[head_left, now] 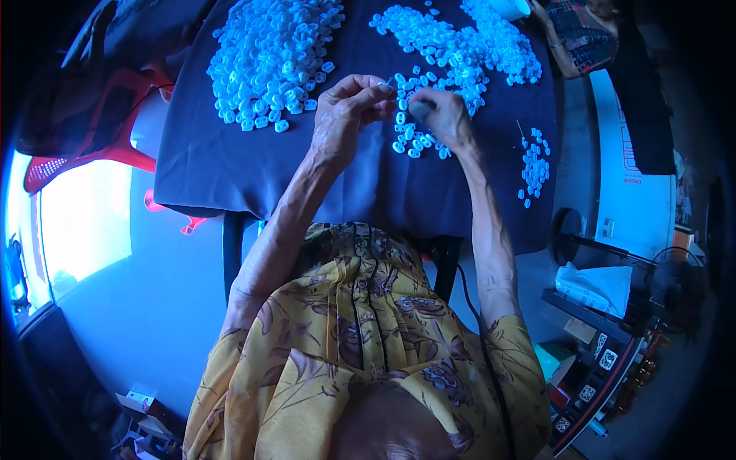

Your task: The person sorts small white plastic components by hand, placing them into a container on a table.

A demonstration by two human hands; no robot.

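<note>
The left hand (341,111) pinches a small piece (386,87) between thumb and forefinger, just left of the right hand (446,115), whose fingers are curled and blurred; whether they grip anything, I cannot tell. Both are above a dark tablecloth (330,188). A large heap of pale pieces (268,57) lies beyond the left hand, a loose cluster (414,140) between and just below the hands, another heap (452,47) beyond the right hand, and a small pile (536,169) to its right.

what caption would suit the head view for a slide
Left hand and right hand above a dark tablecloth with piled oval pieces
</note>
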